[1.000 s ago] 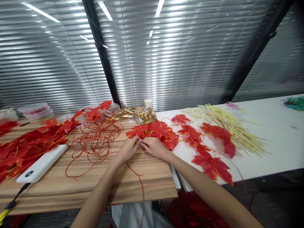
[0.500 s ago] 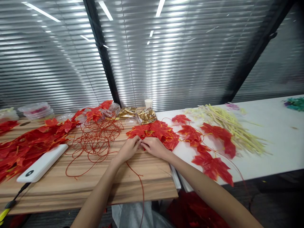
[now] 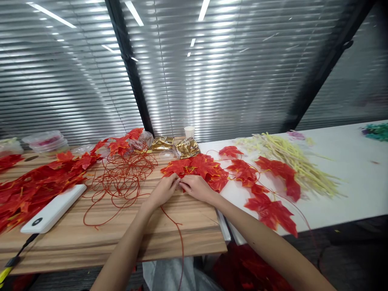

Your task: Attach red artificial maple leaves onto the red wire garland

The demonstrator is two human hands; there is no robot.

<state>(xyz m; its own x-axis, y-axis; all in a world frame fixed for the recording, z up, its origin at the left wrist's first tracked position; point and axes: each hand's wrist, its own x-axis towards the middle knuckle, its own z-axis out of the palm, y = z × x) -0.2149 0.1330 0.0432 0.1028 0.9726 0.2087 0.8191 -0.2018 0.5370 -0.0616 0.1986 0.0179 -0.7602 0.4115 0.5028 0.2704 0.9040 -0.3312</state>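
Note:
My left hand (image 3: 165,189) and my right hand (image 3: 197,186) meet fingertip to fingertip over the wooden table. Both are closed in a pinch at the near edge of a bunch of red artificial maple leaves (image 3: 206,165). What lies between the fingertips is too small and covered to tell. A red cord (image 3: 179,230) comes out from under my left hand and hangs over the table's front edge. More red maple leaves (image 3: 273,212) on a cord trail to the right across the white table. A loose tangle of red cord (image 3: 124,173) lies left of my hands.
At the left, a heap of red leaves (image 3: 39,186) lies beside a white power bank (image 3: 54,208) with a cable. Gold wrappers (image 3: 187,148) and a paper cup (image 3: 189,131) stand at the back. Pale yellow strips (image 3: 298,167) cover part of the white table (image 3: 360,173).

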